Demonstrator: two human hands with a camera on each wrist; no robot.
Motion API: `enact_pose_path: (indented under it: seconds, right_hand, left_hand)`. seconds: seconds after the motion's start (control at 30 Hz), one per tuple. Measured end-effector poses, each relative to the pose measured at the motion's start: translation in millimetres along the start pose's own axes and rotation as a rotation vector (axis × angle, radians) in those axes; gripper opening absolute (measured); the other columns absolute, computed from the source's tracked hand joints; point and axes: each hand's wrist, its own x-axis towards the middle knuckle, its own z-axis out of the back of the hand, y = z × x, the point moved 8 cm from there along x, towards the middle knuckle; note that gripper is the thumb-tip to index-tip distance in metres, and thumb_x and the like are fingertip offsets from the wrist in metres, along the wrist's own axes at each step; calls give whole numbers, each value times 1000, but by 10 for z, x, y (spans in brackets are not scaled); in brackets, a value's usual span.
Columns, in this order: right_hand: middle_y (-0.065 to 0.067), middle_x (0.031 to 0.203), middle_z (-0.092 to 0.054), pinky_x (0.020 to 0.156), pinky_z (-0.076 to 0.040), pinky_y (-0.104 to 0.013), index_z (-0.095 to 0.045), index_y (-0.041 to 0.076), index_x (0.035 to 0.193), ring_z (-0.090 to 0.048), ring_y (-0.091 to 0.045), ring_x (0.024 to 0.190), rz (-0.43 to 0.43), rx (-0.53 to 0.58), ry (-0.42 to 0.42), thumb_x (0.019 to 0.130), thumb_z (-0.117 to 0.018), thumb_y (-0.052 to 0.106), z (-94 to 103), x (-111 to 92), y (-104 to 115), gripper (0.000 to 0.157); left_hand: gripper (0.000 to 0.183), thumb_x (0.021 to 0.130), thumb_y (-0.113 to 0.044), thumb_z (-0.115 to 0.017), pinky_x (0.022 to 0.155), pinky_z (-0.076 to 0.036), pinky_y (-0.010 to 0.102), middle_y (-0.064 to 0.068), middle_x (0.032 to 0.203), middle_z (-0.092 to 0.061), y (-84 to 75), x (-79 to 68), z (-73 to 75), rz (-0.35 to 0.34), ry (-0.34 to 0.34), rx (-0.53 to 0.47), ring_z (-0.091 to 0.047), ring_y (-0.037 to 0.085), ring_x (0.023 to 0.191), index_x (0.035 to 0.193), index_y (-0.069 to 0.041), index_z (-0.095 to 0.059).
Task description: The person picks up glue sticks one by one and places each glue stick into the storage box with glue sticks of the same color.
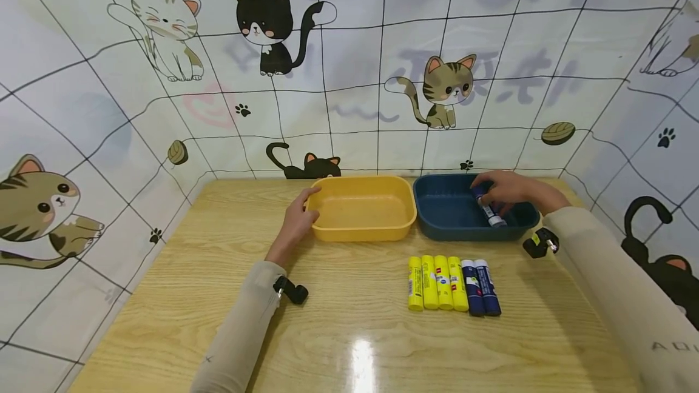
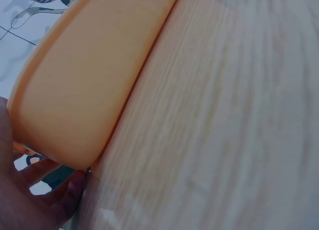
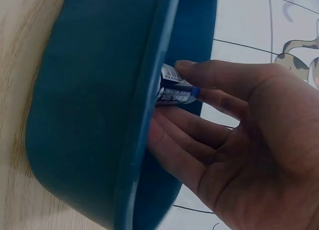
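My right hand (image 1: 499, 188) reaches into the dark blue bin (image 1: 437, 232) and grips a navy glue stick (image 1: 491, 216) with a white end. In the right wrist view, the thumb and fingers are around the glue stick (image 3: 174, 88), partly hidden behind the bin's rim. My left hand (image 1: 297, 218) holds the left end of the yellow bin (image 1: 360, 235), its thumb at the rim and fingers curled along the outside. On the table in front lie yellow glue sticks (image 1: 437, 284) and two navy glue sticks (image 1: 480, 288) in one row.
Both bins stand side by side at the back of the wooden table (image 1: 349, 344). Behind them and along the sides hangs a white sheet (image 1: 355, 108) with grid lines and cartoon cats.
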Motion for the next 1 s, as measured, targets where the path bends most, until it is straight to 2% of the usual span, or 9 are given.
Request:
enact_pose_path:
  seconds: [0.2, 0.47, 0.77, 1.0]
  right_hand:
    - [-29, 111, -62, 70, -62, -44, -38, -6, 151, -68, -29, 90, -52, -17, 52, 99, -63, 15, -47, 53, -70, 61]
    - [-34, 117, -63, 70, -62, -43, -37, -9, 150, -71, -31, 94, -73, -42, 60, 100, -63, 15, -62, 124, -147, 61]
    - [-33, 113, -64, 70, -62, -43, -37, -10, 149, -72, -30, 90, -97, -49, 68, 100, -64, 15, -95, 129, -153, 62]
    - [-31, 107, -66, 70, -63, -41, -35, -13, 150, -73, -27, 86, -116, -52, 75, 98, -66, 14, -98, 145, -212, 66]
  left_hand:
    - [69, 85, -5, -51, 93, -47, 39, 12, 160, -45, 8, 7, 0, 0, 2, -6, -53, 33, 126, 152, -22, -50]
    - [69, 86, -5, -52, 93, -47, 39, 11, 159, -45, 13, 8, 2, 12, -2, -6, -53, 33, 127, 152, -23, -51]
    - [70, 85, -5, -51, 89, -47, 37, 13, 158, -46, -13, -13, 5, 1, -7, 11, -56, 33, 121, 152, -22, -50]
    - [69, 85, -4, -51, 88, -47, 37, 11, 160, -45, -27, -23, 7, 0, -7, 4, -55, 33, 123, 152, -22, -50]
